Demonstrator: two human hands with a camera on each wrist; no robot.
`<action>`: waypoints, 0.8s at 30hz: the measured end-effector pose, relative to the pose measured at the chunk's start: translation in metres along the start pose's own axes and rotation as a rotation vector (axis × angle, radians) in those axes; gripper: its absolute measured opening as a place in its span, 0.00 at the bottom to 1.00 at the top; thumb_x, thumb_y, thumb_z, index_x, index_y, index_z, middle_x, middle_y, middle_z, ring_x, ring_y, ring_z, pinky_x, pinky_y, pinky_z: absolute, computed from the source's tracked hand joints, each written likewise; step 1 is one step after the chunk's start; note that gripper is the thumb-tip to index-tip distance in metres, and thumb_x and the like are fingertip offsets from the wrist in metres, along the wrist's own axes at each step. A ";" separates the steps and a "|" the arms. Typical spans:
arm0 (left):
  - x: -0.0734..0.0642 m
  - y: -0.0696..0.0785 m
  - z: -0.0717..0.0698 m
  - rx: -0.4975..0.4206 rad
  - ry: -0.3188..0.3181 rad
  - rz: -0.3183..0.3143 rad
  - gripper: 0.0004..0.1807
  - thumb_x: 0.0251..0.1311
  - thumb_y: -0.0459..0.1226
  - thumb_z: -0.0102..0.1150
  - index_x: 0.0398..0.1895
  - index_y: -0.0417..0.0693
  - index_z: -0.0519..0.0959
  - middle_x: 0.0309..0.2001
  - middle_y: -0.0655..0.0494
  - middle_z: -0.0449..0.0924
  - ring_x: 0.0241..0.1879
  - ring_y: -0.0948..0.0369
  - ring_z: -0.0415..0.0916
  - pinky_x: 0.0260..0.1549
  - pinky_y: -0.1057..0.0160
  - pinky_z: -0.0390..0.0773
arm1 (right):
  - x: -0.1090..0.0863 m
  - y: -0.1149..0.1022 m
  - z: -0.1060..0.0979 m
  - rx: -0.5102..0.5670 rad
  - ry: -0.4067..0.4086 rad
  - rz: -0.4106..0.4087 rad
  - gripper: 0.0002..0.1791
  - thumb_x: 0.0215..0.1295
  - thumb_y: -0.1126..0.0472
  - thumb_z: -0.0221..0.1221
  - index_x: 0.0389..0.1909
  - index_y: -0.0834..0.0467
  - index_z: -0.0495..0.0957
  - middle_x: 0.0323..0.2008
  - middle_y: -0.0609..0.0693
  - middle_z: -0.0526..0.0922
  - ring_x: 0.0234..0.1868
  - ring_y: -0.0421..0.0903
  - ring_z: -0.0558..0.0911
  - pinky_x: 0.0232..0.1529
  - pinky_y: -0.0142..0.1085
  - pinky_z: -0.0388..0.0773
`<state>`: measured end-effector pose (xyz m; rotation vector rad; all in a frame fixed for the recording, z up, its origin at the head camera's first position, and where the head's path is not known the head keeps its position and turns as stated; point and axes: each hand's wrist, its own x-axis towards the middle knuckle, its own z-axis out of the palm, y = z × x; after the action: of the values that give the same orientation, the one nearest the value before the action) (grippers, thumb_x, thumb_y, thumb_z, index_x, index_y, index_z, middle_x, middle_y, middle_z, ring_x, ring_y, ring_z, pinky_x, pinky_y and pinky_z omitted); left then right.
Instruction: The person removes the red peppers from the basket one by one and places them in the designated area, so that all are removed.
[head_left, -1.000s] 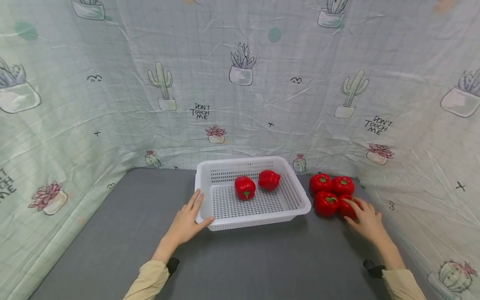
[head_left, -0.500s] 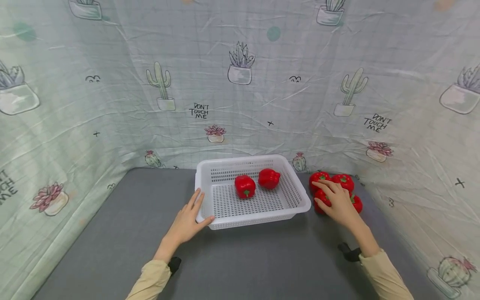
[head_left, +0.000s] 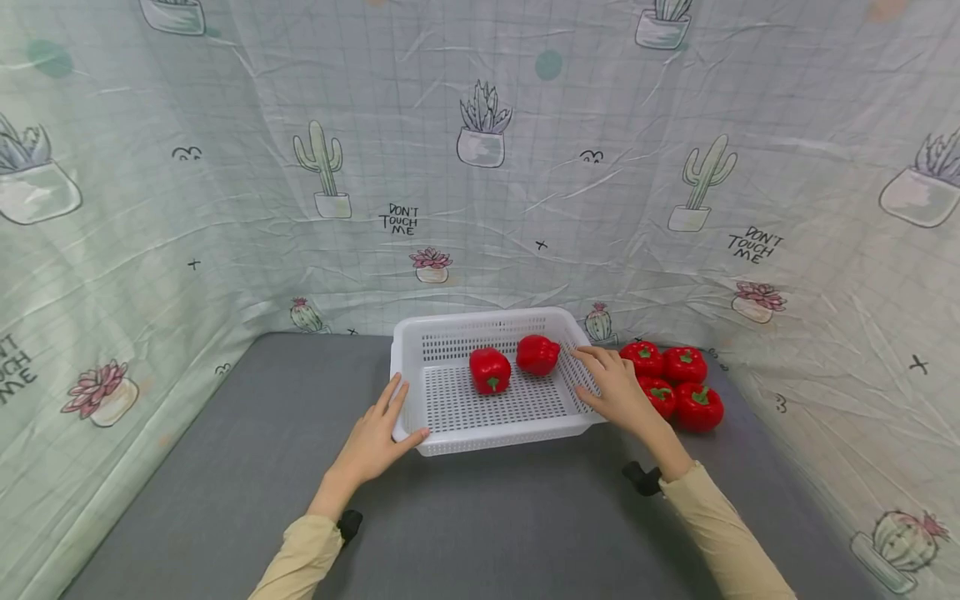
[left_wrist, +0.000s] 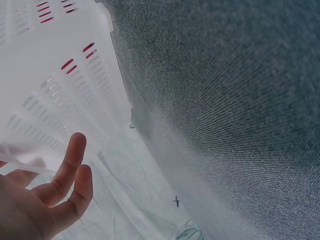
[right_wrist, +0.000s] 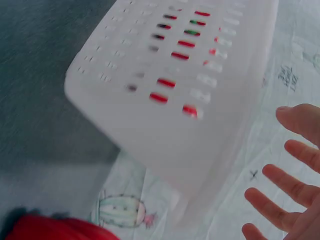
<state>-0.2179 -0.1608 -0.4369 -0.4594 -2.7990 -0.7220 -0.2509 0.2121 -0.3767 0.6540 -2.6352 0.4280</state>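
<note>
A white plastic basket [head_left: 491, 436] with slotted walls holds two red bell peppers, one [head_left: 490, 372] left of the other [head_left: 537, 356]. My left hand [head_left: 372, 440] rests on the basket's left rim and near left corner, fingers spread; in the left wrist view, fingers [left_wrist: 73, 156] lie loosely bent beside the wall. Over the basket's right side is my right hand [head_left: 619, 393], holding nothing. In the right wrist view its fingers [right_wrist: 287, 182] are spread, apart from the basket wall. Several more red bell peppers [head_left: 699, 407] are grouped to the right of this hand.
A grey cloth surface [head_left: 510, 517] lies under everything. Behind and along both sides hangs a pale curtain [head_left: 480, 217] printed with cacti. Each wrist wears a black strap, and the right one [head_left: 642, 479] shows under the forearm.
My right hand has moved left from the grouped peppers to the basket's right side, passing above them with nothing held. The left hand has stayed on the rim.
</note>
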 end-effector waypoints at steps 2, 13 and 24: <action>0.001 0.000 0.000 0.000 0.000 0.001 0.45 0.52 0.59 0.52 0.68 0.46 0.51 0.70 0.51 0.45 0.59 0.41 0.62 0.49 0.39 0.64 | 0.006 -0.004 0.003 -0.012 -0.027 0.010 0.32 0.48 0.59 0.65 0.57 0.56 0.68 0.54 0.58 0.70 0.52 0.57 0.67 0.47 0.54 0.62; -0.001 0.001 0.000 0.012 0.003 0.003 0.45 0.52 0.59 0.52 0.68 0.45 0.52 0.70 0.49 0.45 0.59 0.41 0.63 0.49 0.39 0.64 | 0.040 -0.027 -0.002 -0.036 -0.083 -0.055 0.31 0.51 0.55 0.63 0.58 0.56 0.67 0.55 0.57 0.70 0.53 0.56 0.68 0.48 0.55 0.63; -0.001 0.001 0.001 0.021 0.003 -0.001 0.45 0.52 0.59 0.52 0.68 0.45 0.52 0.70 0.49 0.46 0.59 0.42 0.63 0.48 0.38 0.64 | 0.085 -0.025 -0.010 -0.120 -0.200 -0.026 0.29 0.56 0.54 0.58 0.60 0.55 0.65 0.57 0.57 0.69 0.57 0.58 0.66 0.52 0.56 0.60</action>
<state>-0.2166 -0.1600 -0.4373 -0.4522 -2.8011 -0.6926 -0.3048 0.1628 -0.3262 0.7246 -2.8098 0.2045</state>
